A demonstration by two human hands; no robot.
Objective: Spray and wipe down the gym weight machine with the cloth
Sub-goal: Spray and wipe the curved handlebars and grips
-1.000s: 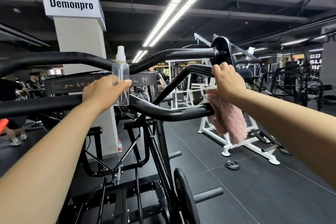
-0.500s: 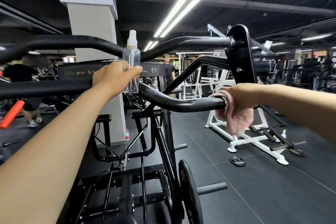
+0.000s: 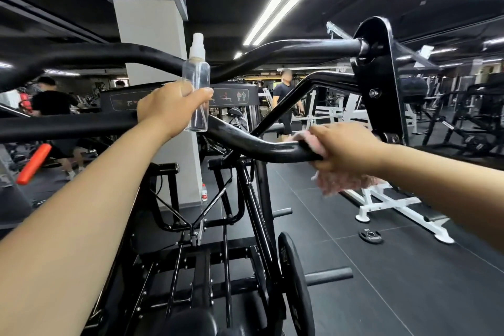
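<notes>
**gymrat_a:** So we're wiping the lower bar (image 3: 253,144) of the machine (image 3: 377,76) right now. Our right hand (image 3: 343,147) is wrapping the cloth (image 3: 343,181) around the bar near its right end, just short of the black end plate, fingers curling over the top and thumb under. Most of the pink cloth is hanging loose below the hand.

**plateloader:** Makes sense, we're gripping all the way round so the cloth is touching the whole tube at once, not just the top. Where's the spray?

**gymrat_a:** Our left hand (image 3: 170,106) is holding the bottle (image 3: 197,90) upright, fingers closing round the lower half, nozzle up. It's sitting in front of the same bar, further left, near the bend. Can't tell whether it's actually touching the bar.

**plateloader:** We're probably keeping it up there so it's ready for the next squirt and out of the cloth's path. Looks nearly empty to us, though clear liquid is hard to judge.

**gymrat_a:** Yeah. The upper bar (image 3: 300,49) and the rest of the frame are looking like they're not done yet, so we're guessing we're early on.

**plateloader:** That loose cloth could be snagging on the pivot bolts, we're thinking.
</notes>
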